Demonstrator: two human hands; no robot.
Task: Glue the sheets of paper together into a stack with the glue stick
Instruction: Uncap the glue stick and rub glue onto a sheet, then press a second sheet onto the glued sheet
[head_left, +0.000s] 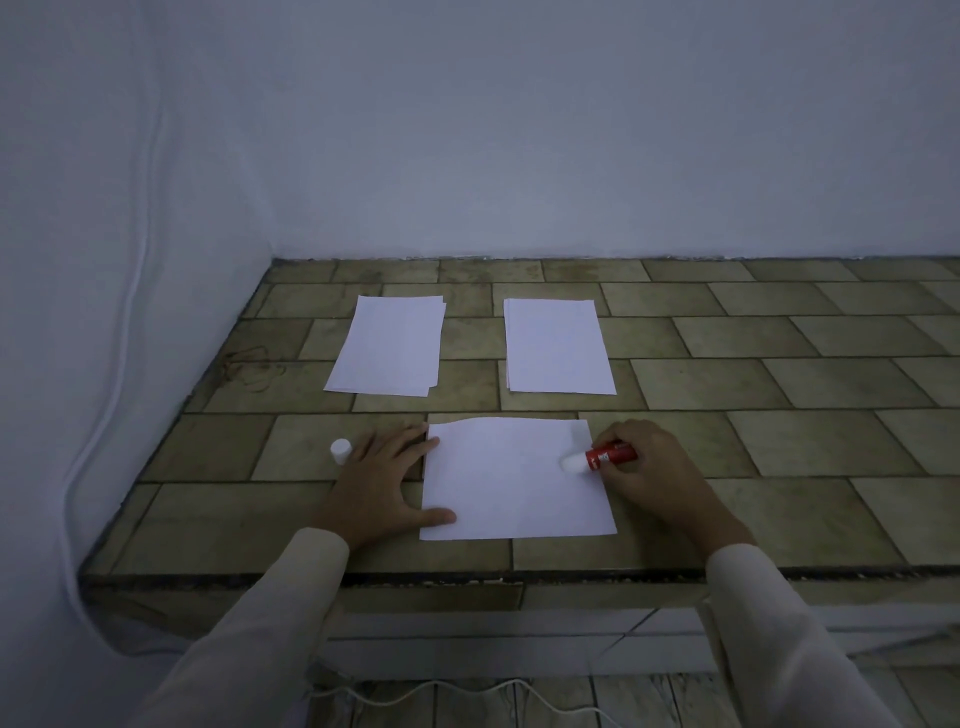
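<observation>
Your pale sleeves (270, 613) reach over the near edge of the tiled counter (753, 374), both hands at one sheet of paper (514, 493).

Your left hand (382, 480) lies flat with fingers spread, thumb and a fingertip touching the sheet's left edge. Your right hand (649, 473) grips the red glue stick (605, 457), tilted, its white tip on the sheet near the right edge. The white cap (341, 450) stands just left of your left hand. Farther back lie two piles of paper, the left pile (387, 345) and the right pile (558, 348), apart from each other.
</observation>
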